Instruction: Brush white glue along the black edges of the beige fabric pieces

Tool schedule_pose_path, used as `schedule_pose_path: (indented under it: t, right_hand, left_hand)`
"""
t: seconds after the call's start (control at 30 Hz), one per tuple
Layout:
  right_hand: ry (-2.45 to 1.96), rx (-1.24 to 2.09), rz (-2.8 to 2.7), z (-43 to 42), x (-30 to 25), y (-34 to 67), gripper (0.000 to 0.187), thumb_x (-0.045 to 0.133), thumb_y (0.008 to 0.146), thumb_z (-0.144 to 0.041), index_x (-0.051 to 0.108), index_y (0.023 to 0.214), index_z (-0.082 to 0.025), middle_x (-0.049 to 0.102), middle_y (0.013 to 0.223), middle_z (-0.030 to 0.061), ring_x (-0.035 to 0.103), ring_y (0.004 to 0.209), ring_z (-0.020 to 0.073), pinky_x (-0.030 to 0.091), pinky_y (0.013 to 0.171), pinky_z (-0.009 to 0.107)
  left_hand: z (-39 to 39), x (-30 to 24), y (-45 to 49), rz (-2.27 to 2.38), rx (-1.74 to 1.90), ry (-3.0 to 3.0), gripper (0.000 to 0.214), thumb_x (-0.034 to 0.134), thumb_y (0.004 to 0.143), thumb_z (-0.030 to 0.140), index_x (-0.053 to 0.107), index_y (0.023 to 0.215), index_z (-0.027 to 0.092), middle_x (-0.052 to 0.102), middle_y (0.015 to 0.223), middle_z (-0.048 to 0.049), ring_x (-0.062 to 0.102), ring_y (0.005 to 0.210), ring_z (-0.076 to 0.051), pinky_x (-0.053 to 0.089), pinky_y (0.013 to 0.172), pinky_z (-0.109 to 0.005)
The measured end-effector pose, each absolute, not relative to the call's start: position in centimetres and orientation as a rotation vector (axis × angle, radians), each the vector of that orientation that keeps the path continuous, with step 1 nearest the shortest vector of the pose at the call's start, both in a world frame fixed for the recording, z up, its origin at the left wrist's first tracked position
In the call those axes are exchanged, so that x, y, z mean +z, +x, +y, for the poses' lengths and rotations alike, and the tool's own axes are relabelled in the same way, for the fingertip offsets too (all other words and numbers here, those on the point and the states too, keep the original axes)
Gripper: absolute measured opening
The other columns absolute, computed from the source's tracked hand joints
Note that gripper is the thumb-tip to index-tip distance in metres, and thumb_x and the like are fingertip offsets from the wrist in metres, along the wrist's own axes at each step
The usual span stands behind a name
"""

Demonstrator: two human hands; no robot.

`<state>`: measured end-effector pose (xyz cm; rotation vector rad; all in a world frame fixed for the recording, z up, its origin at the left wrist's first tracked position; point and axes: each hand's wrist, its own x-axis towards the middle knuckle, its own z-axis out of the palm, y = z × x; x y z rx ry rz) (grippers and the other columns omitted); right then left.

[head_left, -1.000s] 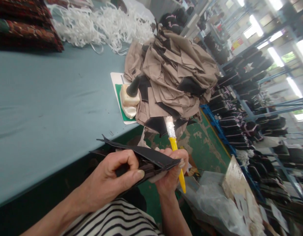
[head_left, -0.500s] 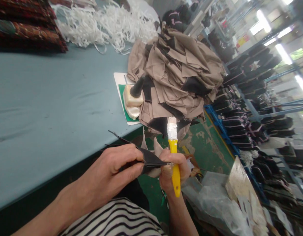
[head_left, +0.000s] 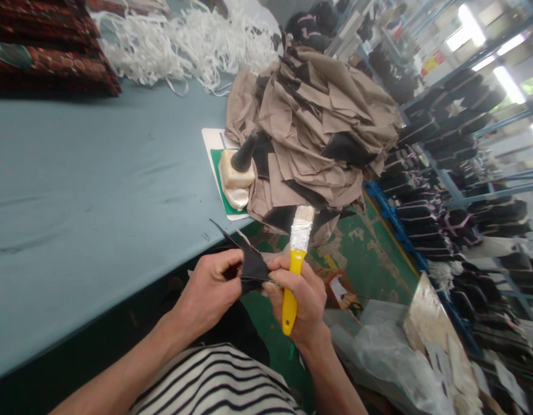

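My left hand (head_left: 210, 288) pinches a black fabric piece (head_left: 249, 262) just off the near edge of the blue-grey table (head_left: 89, 190). My right hand (head_left: 305, 297) is closed round the yellow handle of a brush (head_left: 294, 265) whose white, glue-caked bristles point up, and its fingertips also press on the same black piece. Both hands meet in front of my striped sleeve.
A heap of tan and black fabric pieces (head_left: 318, 127) covers the table's right end. Beside it a glue pot with a dark cone top (head_left: 235, 173) stands on a green mat. White strips (head_left: 184, 40) and patterned cloth (head_left: 45, 52) lie farther back. Racks of dark shoes (head_left: 456, 190) fill the right.
The black piece has been folded smaller and drawn closer between my hands. The brush has swung more upright, and my right hand has slid up over its handle.
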<state>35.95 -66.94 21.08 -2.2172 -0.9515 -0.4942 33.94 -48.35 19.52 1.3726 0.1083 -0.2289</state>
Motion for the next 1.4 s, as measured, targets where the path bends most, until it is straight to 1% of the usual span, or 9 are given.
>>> schedule_pose_path:
  t: [0.13,0.3,0.5,0.57,0.63,0.77,0.97,1.17,1.4]
  right_hand:
    - [-2.193,-0.526,-0.907,-66.4,21.3,35.9,0.004,0.062,0.102,-0.022,0.065,0.103,-0.023,0.074,0.092,0.0069,0.073,0.082,0.0184,0.062,0.071,0.030]
    - [-2.171,-0.489,-0.843,-65.5,21.5,35.9,0.006,0.063,0.100,-0.019,0.064,0.103,-0.023,0.074,0.092,0.0060,0.074,0.080,0.0174,0.061,0.070,0.028]
    - [-2.149,-0.484,-0.828,-64.8,21.6,35.9,0.007,0.063,0.100,-0.016,0.062,0.101,-0.022,0.074,0.090,0.0053,0.073,0.077,0.0162,0.060,0.069,0.026]
    - [-2.140,-0.479,-0.819,-64.6,21.6,35.8,0.008,0.063,0.100,-0.015,0.061,0.099,-0.022,0.073,0.088,0.0045,0.072,0.075,0.0157,0.059,0.068,0.025]
    - [-2.125,-0.482,-0.824,-64.2,21.6,35.5,0.008,0.062,0.101,-0.015,0.060,0.099,-0.022,0.072,0.087,0.0040,0.072,0.074,0.0154,0.059,0.068,0.025]
    - [-2.097,-0.472,-0.848,-63.6,21.7,35.0,0.004,0.061,0.103,-0.020,0.060,0.100,-0.022,0.072,0.087,0.0034,0.070,0.075,0.0146,0.057,0.067,0.024]
    - [-2.091,-0.360,-0.860,-62.8,23.0,34.6,0.019,0.072,0.100,-0.039,0.062,0.101,-0.022,0.071,0.081,0.0008,0.068,0.070,0.0150,0.055,0.064,0.025]
    - [-1.973,-0.272,-0.846,-60.6,22.9,33.5,0.013,0.060,0.104,-0.021,0.062,0.091,-0.022,0.074,0.077,-0.0012,0.070,0.067,0.0109,0.056,0.067,0.020]
    - [-2.009,-0.408,-0.861,-58.2,22.4,33.5,0.015,0.059,0.108,-0.025,0.060,0.093,-0.023,0.072,0.071,-0.0026,0.068,0.057,0.0102,0.053,0.059,0.021]
  left_hand:
    - [-48.3,19.6,33.9,0.220,-0.178,1.265,0.032,0.088,0.078,0.041,0.066,0.079,0.018,0.066,0.073,0.0028,0.059,0.066,-0.012,0.051,0.061,-0.020]
    - [-47.7,19.4,33.0,0.237,-0.196,1.258,0.034,0.082,0.086,0.050,0.072,0.087,0.017,0.075,0.080,-0.0028,0.068,0.074,-0.018,0.058,0.071,-0.026]
    - [-45.9,19.8,31.6,-0.019,-0.232,1.497,0.048,0.042,0.111,0.052,0.077,0.112,0.019,0.074,0.108,-0.0076,0.065,0.097,-0.022,0.057,0.091,-0.031]
    - [-45.5,19.9,31.3,-0.177,-0.248,1.539,0.041,0.050,0.109,0.051,0.077,0.115,0.021,0.072,0.118,-0.0087,0.064,0.107,-0.023,0.054,0.100,-0.034]
    - [-45.4,19.8,31.0,-0.259,-0.194,1.596,0.029,0.059,0.106,0.043,0.077,0.106,0.020,0.071,0.109,-0.0071,0.064,0.100,-0.022,0.055,0.093,-0.030]
    - [-45.1,19.3,30.5,-0.233,-0.015,1.661,0.024,0.054,0.108,0.024,0.072,0.094,0.019,0.067,0.087,-0.0017,0.060,0.079,-0.016,0.050,0.074,-0.025]
    - [-42.9,21.9,30.1,-0.318,0.090,1.773,0.022,0.055,0.106,0.017,0.067,0.087,0.020,0.059,0.075,0.0031,0.053,0.067,-0.012,0.043,0.063,-0.021]
    - [-41.7,22.9,29.2,-0.435,-0.369,1.593,0.027,0.052,0.110,0.030,0.070,0.093,0.019,0.070,0.090,-0.0003,0.064,0.083,-0.015,0.051,0.080,-0.023]
    - [-39.0,20.8,27.9,-0.216,-0.232,1.701,0.040,0.053,0.108,0.042,0.068,0.081,0.017,0.059,0.076,0.0000,0.053,0.069,-0.014,0.044,0.063,-0.023]
